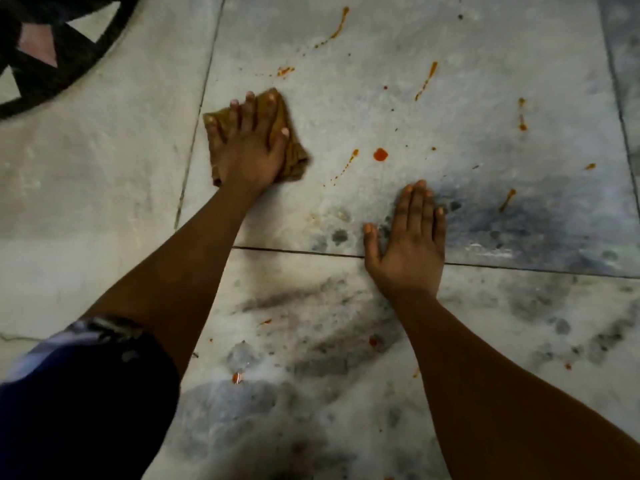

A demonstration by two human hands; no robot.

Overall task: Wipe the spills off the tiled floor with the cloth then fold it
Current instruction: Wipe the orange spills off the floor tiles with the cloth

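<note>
Your left hand (247, 147) presses flat, fingers spread, on one crumpled mustard-brown cloth (294, 152), which lies near the left edge of a grey marble floor tile (485, 64). Your right hand (408, 244) lies open, palm down, on the bare floor, holding nothing, across a tile joint. One round red-orange spill drop (380, 154) sits between both hands; several orange streaks (426, 80) lie beyond, unwiped.

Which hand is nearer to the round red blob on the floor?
The right hand, though narrowly. It lies flat on the tile, just below the red blob. The left hand presses the cloth, off to the blob's left.
</note>
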